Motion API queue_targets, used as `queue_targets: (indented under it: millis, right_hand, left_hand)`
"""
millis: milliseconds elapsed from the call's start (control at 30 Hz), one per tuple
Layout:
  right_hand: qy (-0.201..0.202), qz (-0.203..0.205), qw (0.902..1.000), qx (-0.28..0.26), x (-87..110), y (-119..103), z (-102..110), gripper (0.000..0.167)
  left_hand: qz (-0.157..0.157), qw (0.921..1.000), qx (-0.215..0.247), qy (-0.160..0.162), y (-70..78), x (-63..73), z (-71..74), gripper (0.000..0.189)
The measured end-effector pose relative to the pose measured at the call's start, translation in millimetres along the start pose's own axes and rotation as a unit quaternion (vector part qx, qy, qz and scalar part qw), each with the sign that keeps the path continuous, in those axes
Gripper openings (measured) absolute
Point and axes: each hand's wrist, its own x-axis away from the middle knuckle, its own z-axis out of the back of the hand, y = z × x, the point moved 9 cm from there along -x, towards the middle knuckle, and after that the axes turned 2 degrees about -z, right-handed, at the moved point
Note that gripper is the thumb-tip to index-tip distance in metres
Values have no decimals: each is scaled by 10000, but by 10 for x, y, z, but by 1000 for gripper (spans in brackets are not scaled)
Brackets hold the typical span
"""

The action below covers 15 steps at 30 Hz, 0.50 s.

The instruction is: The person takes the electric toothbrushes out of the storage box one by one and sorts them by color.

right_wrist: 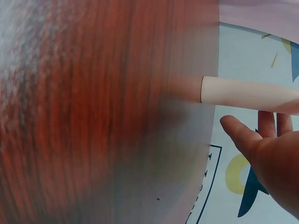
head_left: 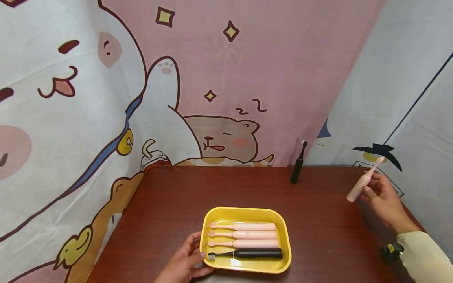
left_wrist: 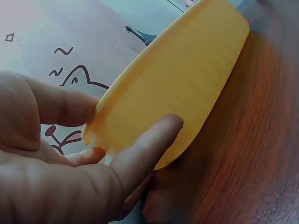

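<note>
My right hand (head_left: 383, 200) holds a pale pink electric toothbrush (head_left: 361, 185) by its handle, head up, at the table's right side. In the right wrist view, the foot of the pink handle (right_wrist: 243, 92) meets its reflection on the tabletop; two fingers lie behind it, and another finger stands apart. My left hand (head_left: 185, 257) grips the left end of a yellow tray (head_left: 286, 251), with fingers (left_wrist: 154, 144) against its outer wall in the left wrist view. Inside lie three pink electric toothbrushes (head_left: 255, 234) and a black one (head_left: 258, 253), side by side, heads left.
Another black electric toothbrush (head_left: 298, 167) stands upright near the back edge of the dark red wooden table (head_left: 212, 186). Cartoon-printed cloth (head_left: 293, 59) hangs behind and along both sides. A small dark device (head_left: 392, 250) sits at my right wrist.
</note>
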Motion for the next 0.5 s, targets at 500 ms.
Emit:
queue_targets:
  millis: [500]
  right_hand:
    - [-50,-241,9961,-849,27,-90,140,75]
  left_hand:
    - [26,10000,5,-32,-14,-1,14,75]
